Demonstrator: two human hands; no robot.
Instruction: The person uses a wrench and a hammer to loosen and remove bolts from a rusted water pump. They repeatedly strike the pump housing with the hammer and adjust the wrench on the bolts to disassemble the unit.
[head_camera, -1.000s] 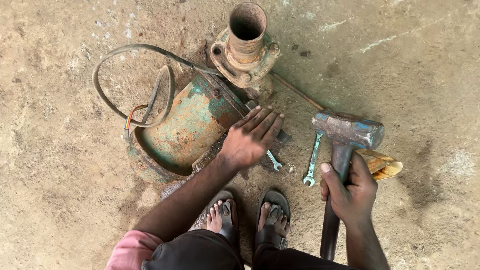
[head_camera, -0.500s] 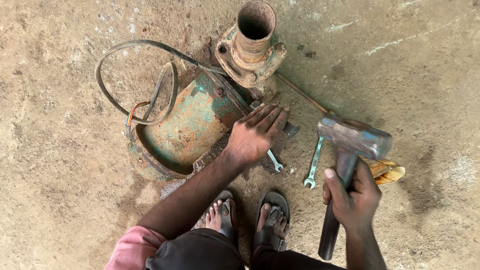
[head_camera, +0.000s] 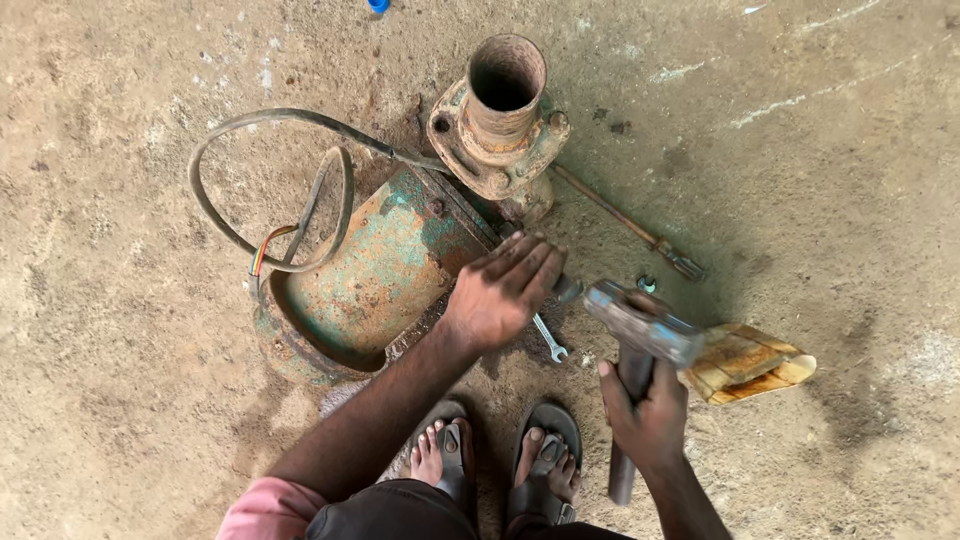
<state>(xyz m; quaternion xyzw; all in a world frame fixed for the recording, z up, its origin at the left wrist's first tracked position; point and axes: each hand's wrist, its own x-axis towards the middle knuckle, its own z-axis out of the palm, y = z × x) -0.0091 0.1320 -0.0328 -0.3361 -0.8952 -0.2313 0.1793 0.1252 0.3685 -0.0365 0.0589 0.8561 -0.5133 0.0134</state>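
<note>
Clenched on the hammer (head_camera: 637, 330), right hand (head_camera: 648, 420); left hand (head_camera: 505, 290) flat, steadying pump (head_camera: 380, 275) — strike squarely, clear of fingers.

The hammer head (head_camera: 640, 322) is motion-blurred, and the left hand (head_camera: 503, 290) hides the spanner's (head_camera: 548, 342) upper end.

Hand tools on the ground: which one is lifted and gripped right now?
The hammer. The right hand grips its handle, head blurred beside the left hand. The spanner and the long rod lie untouched on the concrete.
</note>
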